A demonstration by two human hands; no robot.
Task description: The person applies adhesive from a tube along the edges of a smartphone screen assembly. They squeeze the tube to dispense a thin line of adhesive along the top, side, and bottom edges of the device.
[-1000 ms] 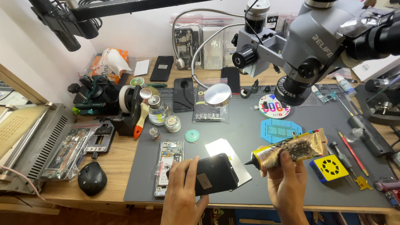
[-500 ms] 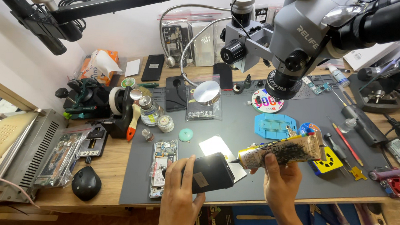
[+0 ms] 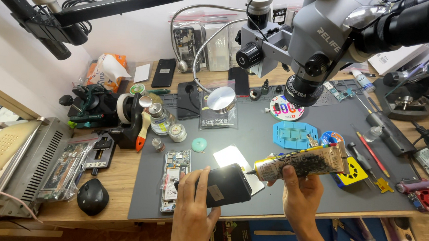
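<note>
My left hand point(image 3: 191, 207) grips a black phone back panel point(image 3: 223, 185), tilted, above the near edge of the grey work mat point(image 3: 252, 137). My right hand point(image 3: 301, 193) holds a yellowish glue tube point(image 3: 300, 163) lying almost level, its thin nozzle touching the panel's right edge. An opened phone point(image 3: 175, 174) with its boards showing lies on the mat just left of my left hand. A bright patch of light point(image 3: 229, 157) falls on the mat behind the panel.
A grey microscope head point(image 3: 321, 48) hangs over the mat's far right. A blue jig plate point(image 3: 294, 135), a yellow-black block point(image 3: 353, 172), tweezers and a red-handled tool point(image 3: 373, 153) lie to the right. Tape rolls, small jars, a metal machine point(image 3: 21, 169) and a black mouse point(image 3: 92, 196) crowd the left.
Both hands stay close together over the mat's near edge. The tube's nozzle has come up against the panel's edge; the camera has shifted a little.
</note>
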